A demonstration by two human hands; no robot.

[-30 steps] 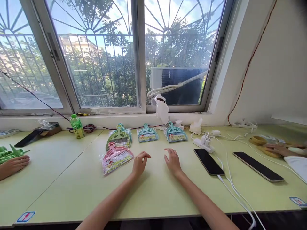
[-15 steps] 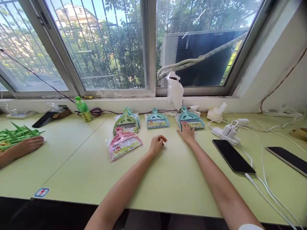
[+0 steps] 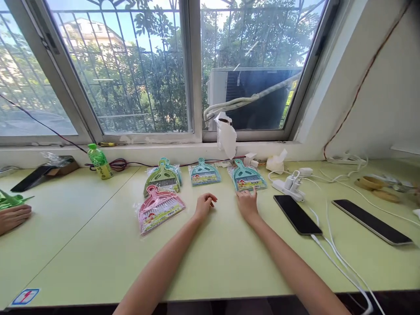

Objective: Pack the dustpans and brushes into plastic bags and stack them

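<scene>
since the earlier frames, your right hand point(image 3: 247, 203) has drawn back from the spread reach it had over the right blue dustpan set point(image 3: 248, 177), and that set now sits a little closer to you than the middle blue dustpan set point(image 3: 205, 174). your right fingers are mostly folded now, one reaching out to the set's lower edge; you aren't gripping it, and whether you are pressing on it you cannot tell from here. your left hand point(image 3: 204, 205) is loosely half-curled and empty over the table point(image 3: 216, 262), much as before, below the middle set and well apart from your right.

to the left, the pink dustpan set point(image 3: 160, 210) lies in its clear wrap, in front of the green dustpan set point(image 3: 162, 179), with another blue set point(image 3: 176, 173) partly hidden behind the green one. these haven't visibly changed places. on your right, the cabled phone point(image 3: 297, 214) lies near the power strip point(image 3: 288, 190). the other person's hand by the tape rolls point(image 3: 370, 182) a second ago is out of view, while a co-worker's hand point(image 3: 16, 218) at far left stays by the green pieces point(image 3: 9, 199).
</scene>
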